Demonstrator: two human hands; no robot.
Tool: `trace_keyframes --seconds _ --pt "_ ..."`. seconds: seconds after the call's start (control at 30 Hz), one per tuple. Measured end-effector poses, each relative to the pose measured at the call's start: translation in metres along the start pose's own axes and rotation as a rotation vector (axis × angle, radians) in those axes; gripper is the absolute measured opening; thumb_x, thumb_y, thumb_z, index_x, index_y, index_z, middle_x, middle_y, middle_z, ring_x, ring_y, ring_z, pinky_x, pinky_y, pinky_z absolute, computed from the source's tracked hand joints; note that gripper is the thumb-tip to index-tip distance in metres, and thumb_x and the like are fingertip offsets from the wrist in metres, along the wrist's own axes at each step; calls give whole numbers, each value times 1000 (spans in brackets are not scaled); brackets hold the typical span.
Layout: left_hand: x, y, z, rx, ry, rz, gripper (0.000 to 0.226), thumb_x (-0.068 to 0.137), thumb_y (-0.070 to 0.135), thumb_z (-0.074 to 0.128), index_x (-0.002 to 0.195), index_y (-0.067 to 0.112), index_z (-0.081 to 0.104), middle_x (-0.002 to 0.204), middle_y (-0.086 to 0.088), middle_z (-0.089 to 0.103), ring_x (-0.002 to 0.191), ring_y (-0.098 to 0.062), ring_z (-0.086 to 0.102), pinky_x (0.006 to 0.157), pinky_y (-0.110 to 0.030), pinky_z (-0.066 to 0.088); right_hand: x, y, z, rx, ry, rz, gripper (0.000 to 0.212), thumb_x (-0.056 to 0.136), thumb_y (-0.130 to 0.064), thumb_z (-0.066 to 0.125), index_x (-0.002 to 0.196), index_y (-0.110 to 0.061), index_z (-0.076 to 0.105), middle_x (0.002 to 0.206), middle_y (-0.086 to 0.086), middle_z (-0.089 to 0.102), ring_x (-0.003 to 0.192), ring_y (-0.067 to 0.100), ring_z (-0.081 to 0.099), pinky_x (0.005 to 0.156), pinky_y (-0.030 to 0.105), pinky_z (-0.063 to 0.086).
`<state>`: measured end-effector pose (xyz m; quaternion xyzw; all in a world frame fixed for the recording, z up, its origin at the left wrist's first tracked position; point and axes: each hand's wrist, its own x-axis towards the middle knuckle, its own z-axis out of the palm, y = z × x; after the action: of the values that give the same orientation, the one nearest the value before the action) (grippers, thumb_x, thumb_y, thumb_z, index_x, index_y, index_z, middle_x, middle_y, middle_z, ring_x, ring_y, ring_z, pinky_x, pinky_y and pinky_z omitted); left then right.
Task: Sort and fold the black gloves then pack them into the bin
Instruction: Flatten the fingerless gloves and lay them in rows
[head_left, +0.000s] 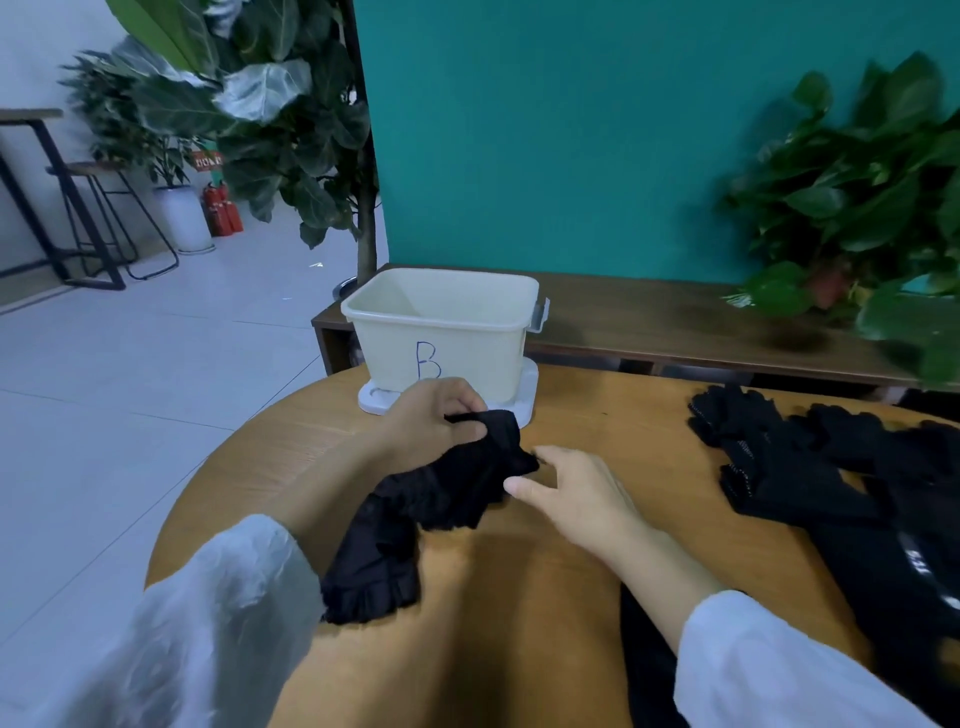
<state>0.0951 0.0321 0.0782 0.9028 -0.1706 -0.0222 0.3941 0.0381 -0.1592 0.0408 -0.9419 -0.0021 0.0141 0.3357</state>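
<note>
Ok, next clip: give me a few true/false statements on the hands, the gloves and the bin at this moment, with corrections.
1. The left hand grips one end of a black glove. True.
2. The bin already holds folded gloves. False: the part of its inside that shows holds none.
3. The bin is marked with a letter B. True.
4. The right hand holds the bin's rim. False: it is low over the table, fingertips at the glove.
5. A pile of black gloves lies to the right on the table. True.
</note>
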Motion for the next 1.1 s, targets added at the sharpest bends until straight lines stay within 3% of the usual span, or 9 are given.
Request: trace_keyframes --seconds 0.1,0.27,0.4,0.57,0.77,0.87,0.97,1.03,1.1 --pt "-16 23 -8 -222 14 -7 5 91 11 67 94 10 64 88 -4 75 68 -5 64 65 -10 47 -8 -4 -12 184 55 -19 41 86 -45 68 121 -25 63 112 -7 67 106 16 59 89 34 49" --pt "-31 45 -1 -554 51 -90 8 88 10 70 96 8 69 95 -11 75 93 -28 71 91 -41 54 -21 0 -37 552 106 -36 23 81 -33 75 103 -26 71 104 -11 71 103 10 64 93 33 51" --pt "-41 61 15 -831 -3 -118 7 90 2 65 95 6 68 95 -13 73 90 -25 70 81 -34 57 -40 5 -63 715 73 -69 9 89 -13 68 96 -16 72 96 -4 75 94 11 68 86 26 54" --pt "-55 79 32 -803 -151 -84 23 97 19 59 113 7 68 112 -11 72 107 -25 68 98 -42 50 -65 18 -101 682 86 -68 22 92 -14 66 70 -11 64 71 -2 69 65 9 63 58 18 49" --pt "-53 106 59 -773 -182 -75 19 95 15 61 110 7 70 110 -10 73 105 -25 69 102 -43 49 -83 44 -131 693 92 22 21 89 -25 69 92 -4 74 94 11 75 84 27 67 77 38 51" --pt "-49 115 75 -772 -195 -90 19 94 14 63 110 6 70 109 -10 73 104 -25 69 100 -42 51 -89 56 -136 688 78 35 22 86 -25 73 99 -7 74 97 8 75 88 20 71 80 31 56" --pt "-43 117 90 -760 -214 -116 21 93 14 64 112 4 69 108 -9 74 103 -23 70 100 -41 51 -89 71 -137 694 93 39 17 84 -9 74 98 0 71 102 14 73 87 20 70 75 28 59" --pt "-36 117 98 -753 -220 -124 22 92 14 65 111 4 69 108 -9 74 103 -23 70 100 -41 51 -85 81 -138 684 117 45 14 84 -4 72 95 4 70 102 19 72 88 22 70 80 34 60" --pt "-27 116 106 -744 -218 -122 20 92 13 65 109 4 69 107 -9 74 102 -23 70 100 -41 51 -78 90 -139 657 146 38 2 85 -3 71 83 -4 71 97 18 73 87 24 69 87 42 57"
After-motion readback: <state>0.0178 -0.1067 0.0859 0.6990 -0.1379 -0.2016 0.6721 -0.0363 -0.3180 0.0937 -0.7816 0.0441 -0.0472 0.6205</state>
